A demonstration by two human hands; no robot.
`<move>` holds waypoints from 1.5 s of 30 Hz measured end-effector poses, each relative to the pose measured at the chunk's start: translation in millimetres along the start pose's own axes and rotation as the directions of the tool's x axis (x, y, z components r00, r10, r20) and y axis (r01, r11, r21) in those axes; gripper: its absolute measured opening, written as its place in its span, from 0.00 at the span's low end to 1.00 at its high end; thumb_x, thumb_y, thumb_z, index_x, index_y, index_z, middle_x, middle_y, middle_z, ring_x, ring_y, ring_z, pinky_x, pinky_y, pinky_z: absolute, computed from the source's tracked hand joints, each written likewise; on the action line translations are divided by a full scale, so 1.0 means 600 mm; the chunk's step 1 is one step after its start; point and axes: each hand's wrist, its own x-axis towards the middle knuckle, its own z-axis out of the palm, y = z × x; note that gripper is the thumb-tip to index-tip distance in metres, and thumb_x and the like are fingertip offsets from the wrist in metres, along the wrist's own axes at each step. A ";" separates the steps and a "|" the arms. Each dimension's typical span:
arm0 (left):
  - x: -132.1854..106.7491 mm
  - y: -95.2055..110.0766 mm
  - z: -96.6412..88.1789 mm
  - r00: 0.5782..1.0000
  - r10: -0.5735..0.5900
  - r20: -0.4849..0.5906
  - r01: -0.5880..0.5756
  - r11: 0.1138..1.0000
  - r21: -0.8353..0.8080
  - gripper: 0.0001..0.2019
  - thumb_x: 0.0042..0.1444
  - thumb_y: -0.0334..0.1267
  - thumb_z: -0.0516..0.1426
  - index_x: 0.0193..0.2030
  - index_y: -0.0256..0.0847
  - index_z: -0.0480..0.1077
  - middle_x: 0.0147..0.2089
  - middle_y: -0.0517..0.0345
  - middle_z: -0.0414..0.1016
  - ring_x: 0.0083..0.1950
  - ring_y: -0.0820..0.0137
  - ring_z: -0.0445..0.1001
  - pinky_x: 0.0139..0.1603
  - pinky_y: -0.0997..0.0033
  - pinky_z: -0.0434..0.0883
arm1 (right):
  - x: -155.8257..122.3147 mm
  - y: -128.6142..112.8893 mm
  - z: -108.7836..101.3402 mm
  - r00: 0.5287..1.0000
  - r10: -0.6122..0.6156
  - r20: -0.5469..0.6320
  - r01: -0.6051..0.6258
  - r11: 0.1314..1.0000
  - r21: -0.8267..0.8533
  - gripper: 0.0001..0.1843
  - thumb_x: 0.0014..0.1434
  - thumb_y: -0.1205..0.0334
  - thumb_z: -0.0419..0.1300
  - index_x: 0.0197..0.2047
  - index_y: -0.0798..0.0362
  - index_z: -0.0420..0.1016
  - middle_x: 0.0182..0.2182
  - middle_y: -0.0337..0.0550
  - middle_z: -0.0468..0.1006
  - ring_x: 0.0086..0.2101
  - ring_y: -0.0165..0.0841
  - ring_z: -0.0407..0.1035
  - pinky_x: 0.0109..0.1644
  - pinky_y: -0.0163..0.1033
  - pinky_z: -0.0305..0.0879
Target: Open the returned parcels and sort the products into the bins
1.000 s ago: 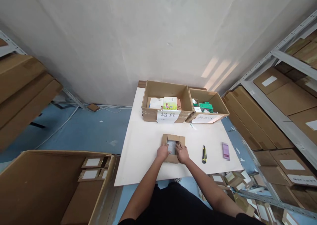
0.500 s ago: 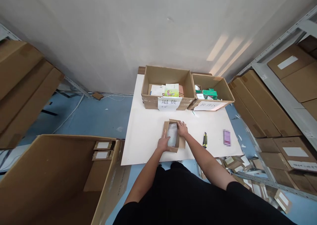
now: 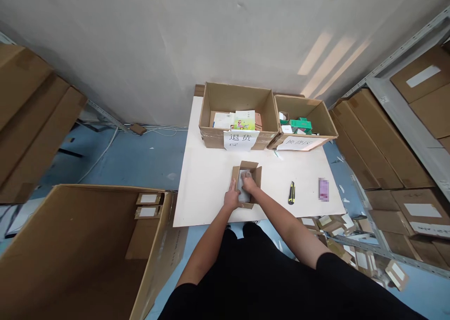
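Brown cardboard under your hands: a small open rectangular brown cardboard box (image 3: pixel 258 176), flaps raised, near the middle of the front edge of the rectangular white-topped table (image 3: pixel 202 184). Inside it lies a pale item in clear plastic wrap (image 3: pixel 245 197), partly covered by your fingers.

Your left hand (image 3: pixel 232 198) is partly open, bent round the box's near left corner with fingers laid along the left wall; it has hold of the box. Your right hand (image 3: pixel 249 184) reaches inside, fingers curled down and touching the wrapped item; you cannot tell from this view whether they are closed on it.

Right of the box: a black-and-yellow utility knife (image 3: pixel 291 193), lying lengthwise between box and right edge. Nearer the right edge: a blurred purple rectangle (image 3: pixel 324 189), identity unclear.

Along the far edge, side by side, stand two larger open brown cartons. The left carton (image 3: pixel 213 140) bears a white paper sign and contains flat printed packs (image 3: pixel 245 119); the right carton (image 3: pixel 328 125), at the far right corner, also signed, contains green and white packs (image 3: pixel 301 124).

Off the left edge: a big open brown carton (image 3: pixel 87 231) with small labelled boxes (image 3: pixel 147 212) inside. Off the right edge: grey metal shelving (image 3: pixel 385 99) loaded with cartons.
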 end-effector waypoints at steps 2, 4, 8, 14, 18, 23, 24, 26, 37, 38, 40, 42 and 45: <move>0.000 -0.003 0.002 1.000 -0.001 0.001 0.001 1.000 -0.016 0.30 0.38 0.44 0.79 0.48 0.43 0.76 0.85 0.55 0.22 0.83 0.48 0.35 0.70 0.52 0.68 | 0.019 0.003 0.009 0.996 0.055 0.073 -0.053 0.998 -0.032 0.60 0.48 0.64 0.75 0.78 0.55 0.51 0.77 0.60 0.50 0.74 0.50 0.46 0.72 0.47 0.54; -0.002 -0.005 0.003 1.000 0.000 -0.003 0.000 1.000 -0.019 0.31 0.37 0.44 0.79 0.49 0.43 0.77 0.85 0.56 0.23 0.83 0.48 0.35 0.71 0.54 0.67 | 0.031 0.006 0.020 0.985 0.085 0.149 -0.079 0.996 -0.047 0.66 0.44 0.63 0.78 0.79 0.55 0.49 0.77 0.63 0.48 0.75 0.53 0.45 0.73 0.50 0.52; -0.005 -0.007 0.002 1.000 0.006 -0.007 -0.006 1.000 -0.008 0.32 0.38 0.45 0.79 0.51 0.44 0.77 0.85 0.56 0.26 0.83 0.48 0.36 0.69 0.54 0.69 | 0.031 0.008 0.041 0.986 0.070 0.150 -0.059 0.995 -0.081 0.63 0.43 0.61 0.80 0.77 0.54 0.54 0.73 0.65 0.57 0.72 0.55 0.52 0.71 0.52 0.54; 0.000 0.001 0.003 1.000 -0.019 0.023 0.019 0.999 0.033 0.30 0.39 0.46 0.78 0.50 0.45 0.76 0.85 0.57 0.23 0.83 0.48 0.34 0.67 0.52 0.70 | 0.006 0.000 0.030 0.996 0.054 0.075 -0.046 0.993 -0.108 0.45 0.49 0.65 0.76 0.68 0.54 0.67 0.64 0.64 0.71 0.64 0.53 0.65 0.66 0.50 0.58; 0.002 0.009 0.000 0.999 -0.030 0.034 0.027 0.997 0.078 0.29 0.39 0.45 0.78 0.48 0.43 0.76 0.84 0.52 0.22 0.84 0.49 0.34 0.65 0.51 0.71 | -0.010 -0.008 -0.005 0.998 0.006 0.057 0.001 0.994 -0.112 0.33 0.52 0.68 0.74 0.61 0.51 0.74 0.60 0.56 0.77 0.61 0.49 0.69 0.63 0.45 0.61; 0.001 0.016 0.002 0.997 -0.062 0.040 0.058 0.994 0.097 0.27 0.40 0.43 0.77 0.49 0.45 0.79 0.85 0.56 0.22 0.83 0.41 0.36 0.65 0.45 0.71 | -0.047 -0.006 -0.034 0.997 -0.061 0.055 0.065 0.994 -0.088 0.26 0.53 0.68 0.72 0.56 0.51 0.78 0.56 0.51 0.80 0.55 0.43 0.74 0.57 0.38 0.64; 0.001 0.018 0.003 0.997 -0.067 0.038 0.063 0.993 0.101 0.28 0.40 0.43 0.77 0.50 0.46 0.79 0.85 0.57 0.23 0.82 0.38 0.38 0.65 0.44 0.71 | -0.055 -0.005 -0.038 0.996 -0.067 0.053 0.071 0.994 -0.083 0.26 0.53 0.67 0.72 0.56 0.51 0.78 0.55 0.50 0.81 0.54 0.43 0.75 0.55 0.37 0.64; 0.002 0.020 0.007 0.997 -0.076 0.031 0.072 0.991 0.109 0.30 0.40 0.45 0.76 0.53 0.48 0.80 0.85 0.58 0.24 0.81 0.34 0.44 0.65 0.41 0.71 | -0.071 -0.001 -0.047 0.996 -0.070 0.046 0.074 0.994 -0.080 0.26 0.54 0.65 0.73 0.56 0.49 0.78 0.52 0.47 0.83 0.51 0.43 0.76 0.53 0.38 0.66; -0.043 -0.030 -0.010 0.977 -0.131 -0.166 0.147 0.986 0.085 0.19 0.53 0.54 0.70 0.45 0.46 0.85 0.84 0.53 0.42 0.76 0.36 0.54 0.68 0.40 0.65 | -0.128 0.120 -0.211 0.959 -0.053 -0.277 0.206 0.801 0.562 0.20 0.57 0.49 0.66 0.48 0.53 0.78 0.45 0.47 0.83 0.44 0.44 0.76 0.48 0.42 0.72; -0.051 -0.048 -0.021 0.972 -0.146 -0.184 0.166 0.982 0.096 0.17 0.54 0.53 0.70 0.44 0.46 0.85 0.84 0.53 0.43 0.76 0.37 0.54 0.68 0.41 0.66 | -0.126 0.135 -0.220 0.968 -0.047 -0.247 0.190 0.780 0.596 0.20 0.58 0.48 0.66 0.47 0.54 0.78 0.43 0.47 0.83 0.43 0.44 0.76 0.46 0.42 0.72; -0.065 -0.089 -0.045 0.959 -0.184 -0.214 0.209 0.973 0.101 0.13 0.56 0.50 0.69 0.42 0.46 0.84 0.83 0.54 0.45 0.76 0.39 0.54 0.68 0.43 0.67 | -0.114 0.153 -0.221 0.986 -0.050 -0.157 0.137 0.778 0.614 0.20 0.58 0.48 0.65 0.46 0.54 0.79 0.42 0.46 0.83 0.41 0.44 0.76 0.45 0.42 0.73; -0.078 -0.130 -0.070 0.947 -0.222 -0.231 0.247 0.965 0.088 0.12 0.55 0.49 0.70 0.41 0.45 0.84 0.83 0.54 0.44 0.77 0.38 0.53 0.69 0.44 0.66 | -0.093 0.155 -0.201 0.996 -0.049 -0.071 0.080 0.837 0.541 0.20 0.59 0.49 0.66 0.48 0.54 0.80 0.45 0.48 0.83 0.45 0.45 0.76 0.48 0.43 0.72; -0.094 -0.175 -0.098 0.943 -0.263 -0.204 0.282 0.957 0.068 0.14 0.52 0.49 0.72 0.41 0.44 0.84 0.84 0.54 0.42 0.79 0.35 0.47 0.71 0.43 0.64 | -0.062 0.135 -0.142 0.993 0.093 -0.076 -0.067 0.954 0.293 0.30 0.58 0.54 0.70 0.62 0.52 0.76 0.61 0.55 0.76 0.60 0.48 0.68 0.62 0.48 0.65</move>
